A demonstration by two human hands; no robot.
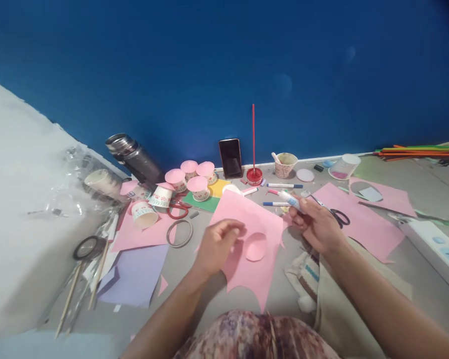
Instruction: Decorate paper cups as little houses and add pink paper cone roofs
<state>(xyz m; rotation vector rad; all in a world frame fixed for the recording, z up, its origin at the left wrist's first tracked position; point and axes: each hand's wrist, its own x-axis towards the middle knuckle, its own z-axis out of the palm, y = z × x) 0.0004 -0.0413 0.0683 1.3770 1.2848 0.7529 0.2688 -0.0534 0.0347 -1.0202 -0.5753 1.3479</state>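
Okay, so closest to me a patterned garment (262,339) is showing at the bottom edge, and a beige cloth (346,299) is lying below the right fingers (300,215), with a knitted item (307,279) sitting just beside it.

Further in, a pink sheet (243,271) is lying on the worktop (209,299) right under the left fingers (224,230). Those are curling over it; I can't tell whether the thumb is meeting them or whether they're touching the paper. A round pink piece (256,252) is lying on that sheet, just right of the left fingers. The right fingers are clamping onto a white tube (291,199) that's pointing up and left.

Off to the right of the right fingers, black-handled scissors (340,218) are lying by a bigger pink sheet (374,232). Way left of the left fingers a purple sheet (134,276) is lying flat, and a roll of tape (179,233) is resting nearer to them.

Beyond the left fingers, up and left, small paper cups (160,198) are standing in a bunch, several wearing pink paper tops (175,176). Farthest out, a phone (231,159) is leaning against the blue wall (194,80), and a red stick (253,139) is standing upright to its right.
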